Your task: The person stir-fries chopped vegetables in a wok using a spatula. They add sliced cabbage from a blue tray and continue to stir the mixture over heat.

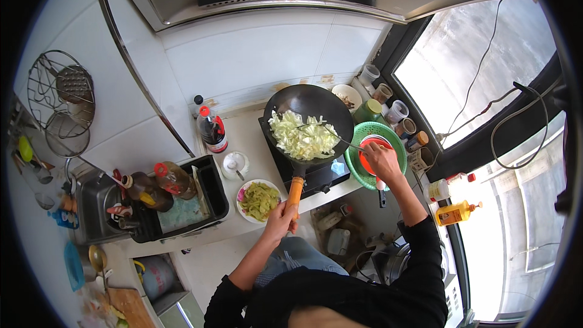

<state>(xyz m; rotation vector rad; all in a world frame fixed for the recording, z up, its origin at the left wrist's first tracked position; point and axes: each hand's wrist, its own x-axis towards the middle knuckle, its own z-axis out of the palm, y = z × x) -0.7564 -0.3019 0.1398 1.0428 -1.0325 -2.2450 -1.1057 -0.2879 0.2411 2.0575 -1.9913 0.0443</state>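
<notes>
My left hand [281, 223] is closed around the wooden handle [295, 192] of a dark wok [300, 95], which rests on a black cooktop [282, 171]. Chopped pale cabbage [306, 139] lies in the wok. My right hand [380, 159] grips a metal cooking utensil [353, 145] whose far end reaches into the cabbage, partly hidden by it. Beneath my right hand is a green plastic basket [397, 146] with a red bowl [366, 162] inside. Left of the wok handle, a plate [244, 214] holds cooked green vegetable pieces [258, 199].
A white jar with a spoon [235, 166] and a dark sauce bottle [212, 132] stand left of the cooktop. Farther left are a black bin [221, 191] with oil bottles and a metal sink [95, 205]. Jars line the window side, near a white bowl [347, 95]. A range hood [282, 4] hangs above.
</notes>
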